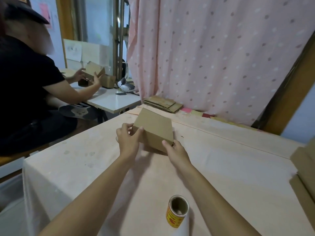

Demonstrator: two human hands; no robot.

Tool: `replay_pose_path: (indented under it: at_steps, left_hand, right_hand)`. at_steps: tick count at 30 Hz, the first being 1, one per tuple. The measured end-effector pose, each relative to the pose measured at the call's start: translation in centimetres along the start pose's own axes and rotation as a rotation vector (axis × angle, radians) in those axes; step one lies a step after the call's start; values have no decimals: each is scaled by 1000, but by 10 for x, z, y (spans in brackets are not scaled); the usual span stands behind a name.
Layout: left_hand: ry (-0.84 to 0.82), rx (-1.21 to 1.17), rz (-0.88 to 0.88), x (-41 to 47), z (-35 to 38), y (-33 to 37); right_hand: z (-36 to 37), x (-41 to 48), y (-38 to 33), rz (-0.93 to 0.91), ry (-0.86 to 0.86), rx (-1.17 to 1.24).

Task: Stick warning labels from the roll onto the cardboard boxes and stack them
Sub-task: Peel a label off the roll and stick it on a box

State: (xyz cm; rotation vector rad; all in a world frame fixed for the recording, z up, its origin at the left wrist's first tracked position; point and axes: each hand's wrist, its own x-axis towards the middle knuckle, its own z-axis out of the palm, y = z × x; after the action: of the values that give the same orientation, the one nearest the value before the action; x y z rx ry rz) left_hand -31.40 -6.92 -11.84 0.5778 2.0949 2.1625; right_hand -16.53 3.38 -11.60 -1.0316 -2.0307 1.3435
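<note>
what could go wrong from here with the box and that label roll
The upright yellow-and-red label roll stands between the forearms; drawing the arms back could knock it over. The left hand and right hand grip the plain brown cardboard box only at its near corners, so it might slip or twist.

Print on the label roll [173,218] is unreadable; the edge crops flat cardboard [305,160].

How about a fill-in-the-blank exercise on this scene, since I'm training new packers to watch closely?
The left hand and right hand grip the ____ box.
The label roll sits on the table ____ the two forearms.
The curtain behind the table is ____.
Missing words: cardboard; between; pink.
</note>
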Motion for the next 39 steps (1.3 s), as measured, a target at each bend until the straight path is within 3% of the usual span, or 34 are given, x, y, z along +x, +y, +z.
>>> replay_pose_path:
  at_steps: [7, 12, 14, 17, 21, 23, 27, 31, 35, 39]
  left_hand:
    - [34, -244, 4, -46, 7, 76]
    - [-296, -178, -34, -91, 5, 118]
    - [-353, -84, 21, -108, 5, 126]
    - [-400, 184, 273, -136, 4, 127]
    - [-492, 580, 758, -166, -2, 108]
    - [-491, 590, 988, -177, -5, 97]
    - [-515, 557, 1288, -210, -4, 92]
    - [-580, 610, 1466, -232, 0, 82]
    - [-546, 650, 1518, -239, 16, 77]
    - [-710, 726, 1357, -247, 26, 62]
  right_hand:
    - [-34, -45, -4, 19, 4, 135]
    - [-75, -75, -3, 123, -46, 306]
    - [-91, -87, -2, 159, -22, 343]
    - [-121, -108, -6, 144, 19, 423]
    - [-175, -145, -16, 89, 80, 778]
    - [-202, -163, -13, 101, 132, 830]
    - [-245, -186, 8, 130, 228, 666]
    - [-278, -201, 41, 186, 186, 458]
    - [-285, -222, 76, 246, 179, 395]
    - [-288, -236, 94, 245, 194, 421]
